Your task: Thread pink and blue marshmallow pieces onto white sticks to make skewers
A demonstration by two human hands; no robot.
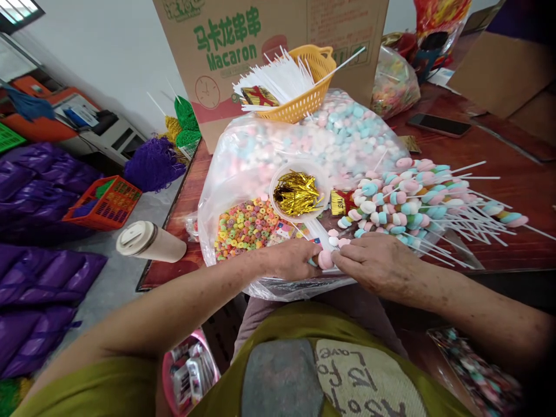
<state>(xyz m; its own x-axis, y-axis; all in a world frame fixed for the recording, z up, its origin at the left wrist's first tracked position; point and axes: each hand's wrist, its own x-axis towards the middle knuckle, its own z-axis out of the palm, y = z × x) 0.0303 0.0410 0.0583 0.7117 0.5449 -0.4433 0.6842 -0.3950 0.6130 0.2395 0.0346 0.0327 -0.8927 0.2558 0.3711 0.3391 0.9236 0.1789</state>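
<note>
My left hand (292, 259) and my right hand (372, 262) meet at the table's front edge, both pinched on a pink marshmallow (325, 259) between them. A few loose marshmallows (333, 236) lie just beyond the fingers. To the right lies a pile of finished marshmallow skewers (412, 197) on white sticks. Ahead sits a big clear bag of pastel marshmallows (313, 139), a heap of coloured ring candies (243, 227) and a white bowl of gold twist ties (297, 192).
A yellow basket of white sticks (299, 87) rests on the bag, before a cardboard "Macaron" box (226, 52). A lidded cup (150, 241) stands at the left table edge. A phone (438, 124) lies far right. Purple bags (39, 231) and an orange crate (104, 202) cover the floor.
</note>
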